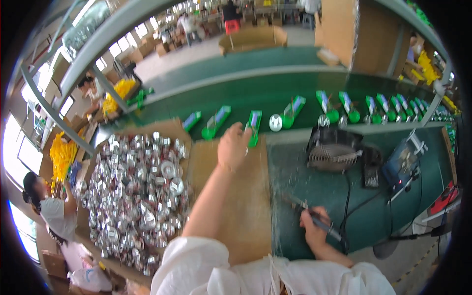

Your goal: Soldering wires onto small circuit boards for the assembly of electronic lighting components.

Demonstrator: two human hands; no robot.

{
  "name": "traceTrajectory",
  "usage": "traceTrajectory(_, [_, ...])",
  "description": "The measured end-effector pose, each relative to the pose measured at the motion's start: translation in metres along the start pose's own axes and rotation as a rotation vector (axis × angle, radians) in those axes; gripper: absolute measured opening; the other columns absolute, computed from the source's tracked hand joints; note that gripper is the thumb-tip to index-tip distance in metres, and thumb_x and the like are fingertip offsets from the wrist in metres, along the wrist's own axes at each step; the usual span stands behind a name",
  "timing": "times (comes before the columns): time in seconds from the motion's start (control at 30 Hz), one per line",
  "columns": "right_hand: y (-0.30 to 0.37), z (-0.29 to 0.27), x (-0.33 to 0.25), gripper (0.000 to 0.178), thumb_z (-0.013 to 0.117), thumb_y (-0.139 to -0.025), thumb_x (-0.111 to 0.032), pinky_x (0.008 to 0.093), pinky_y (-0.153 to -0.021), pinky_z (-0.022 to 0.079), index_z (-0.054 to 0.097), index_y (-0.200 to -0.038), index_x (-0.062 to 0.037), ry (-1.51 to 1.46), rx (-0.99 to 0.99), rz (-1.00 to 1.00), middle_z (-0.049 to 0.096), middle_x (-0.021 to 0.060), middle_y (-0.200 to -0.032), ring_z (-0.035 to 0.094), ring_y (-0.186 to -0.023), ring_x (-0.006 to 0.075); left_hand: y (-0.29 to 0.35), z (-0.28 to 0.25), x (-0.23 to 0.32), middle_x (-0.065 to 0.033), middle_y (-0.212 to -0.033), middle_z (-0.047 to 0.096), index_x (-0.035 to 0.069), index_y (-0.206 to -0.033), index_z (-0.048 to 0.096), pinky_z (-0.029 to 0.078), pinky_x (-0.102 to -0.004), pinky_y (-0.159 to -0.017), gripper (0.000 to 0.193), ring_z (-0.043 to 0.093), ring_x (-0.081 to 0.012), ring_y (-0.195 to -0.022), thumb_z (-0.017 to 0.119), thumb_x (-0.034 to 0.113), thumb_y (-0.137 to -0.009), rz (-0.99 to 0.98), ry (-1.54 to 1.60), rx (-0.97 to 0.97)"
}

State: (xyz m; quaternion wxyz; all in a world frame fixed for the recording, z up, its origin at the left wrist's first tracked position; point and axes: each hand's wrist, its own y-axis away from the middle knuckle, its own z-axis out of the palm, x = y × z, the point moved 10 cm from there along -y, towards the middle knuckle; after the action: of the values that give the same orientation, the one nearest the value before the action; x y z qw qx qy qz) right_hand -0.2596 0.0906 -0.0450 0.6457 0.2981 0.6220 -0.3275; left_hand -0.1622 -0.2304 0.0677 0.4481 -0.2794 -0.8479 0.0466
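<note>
My left hand (pixel 233 147) reaches forward to the conveyor belt's near edge. Its fingers look stretched and a little apart, at the left side of a green plastic part (pixel 254 129) with a pale strip on top; whether they touch it I cannot tell. A soldering iron (pixel 320 222) with a dark handle is gripped in my right hand (pixel 314 227), its tip pointing up and left over the green bench mat. To the left of my left arm, a large cardboard box (pixel 184 129) holds many shiny silver metal pieces (pixel 132 196).
More green parts (pixel 216 122) line the dark green belt (pixel 172 105), some with round silver pieces. A black fan (pixel 334 150) and a blue soldering station (pixel 400 164) with cables stand at the right. Brown board (pixel 231 211) covers the bench's middle. Other people (pixel 56 211) work beyond.
</note>
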Motion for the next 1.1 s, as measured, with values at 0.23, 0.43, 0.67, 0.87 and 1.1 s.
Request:
traceTrajectory(0.23, [-0.003, 0.002, -0.009, 0.016, 0.061, -0.083, -0.010, 0.0226, -0.051, 0.045, 0.049, -0.089, -0.0009, -0.102, -0.014, -0.027, 0.058, 0.0082, -0.069, 0.055, -0.056, 0.0112, 0.083, -0.044, 0.180, -0.0132, -0.103, 0.059, -0.003, -0.098, 0.061, 0.046, -0.0302, -0.082, 0.018, 0.057, -0.0195, -0.093, 0.057, 0.007, -0.084, 0.422, 0.921, -0.364])
traceTrajectory(0.43, [-0.002, 0.005, -0.033, 0.024, 0.056, -0.087, -0.018, 0.0214, -0.055, 0.044, 0.048, -0.098, 0.0015, 0.161, 0.016, -0.231, 0.062, 0.0116, -0.079, 0.057, -0.065, 0.0116, 0.117, -0.120, 0.192, -0.0276, -0.097, 0.061, -0.008, -0.096, 0.062, 0.048, -0.0450, -0.080, 0.028, 0.062, -0.0358, -0.090, 0.047, 0.015, -0.089, 0.588, 1.392, -0.590])
traceTrajectory(0.67, [-0.005, 0.006, -0.019, 0.034, 0.052, -0.090, -0.026, 0.0239, -0.057, 0.043, 0.044, -0.105, 0.0026, 0.159, -0.051, -0.187, 0.062, 0.0158, -0.089, 0.054, -0.065, 0.0134, 0.110, -0.099, 0.156, -0.0415, -0.104, 0.050, -0.025, -0.108, 0.044, 0.051, -0.0477, -0.076, 0.078, 0.057, -0.0460, -0.095, 0.032, 0.050, -0.092, 0.487, 2.146, -0.493])
traceTrajectory(0.87, [-0.005, 0.015, -0.023, 0.046, 0.053, -0.088, -0.040, 0.0267, -0.058, 0.044, 0.043, -0.104, 0.0026, 0.237, -0.069, -0.242, 0.061, 0.0179, -0.087, 0.054, -0.065, 0.0149, 0.104, -0.083, 0.104, -0.0398, -0.104, 0.051, -0.024, -0.107, 0.045, 0.051, -0.0470, -0.076, 0.074, 0.058, -0.0443, -0.095, 0.033, 0.048, -0.092, 0.505, 2.532, -0.177])
traceTrajectory(1.1, [-0.001, 0.007, -0.023, 0.045, 0.050, -0.089, -0.040, 0.0251, -0.051, 0.044, 0.041, -0.108, 0.0000, 0.181, -0.026, -0.287, 0.061, 0.0198, -0.086, 0.060, -0.068, 0.0234, 0.122, -0.074, 0.102, -0.0379, -0.104, 0.052, -0.022, -0.105, 0.046, 0.051, -0.0461, -0.075, 0.070, 0.058, -0.0423, -0.094, 0.034, 0.046, -0.092, 0.614, 2.808, 0.163])
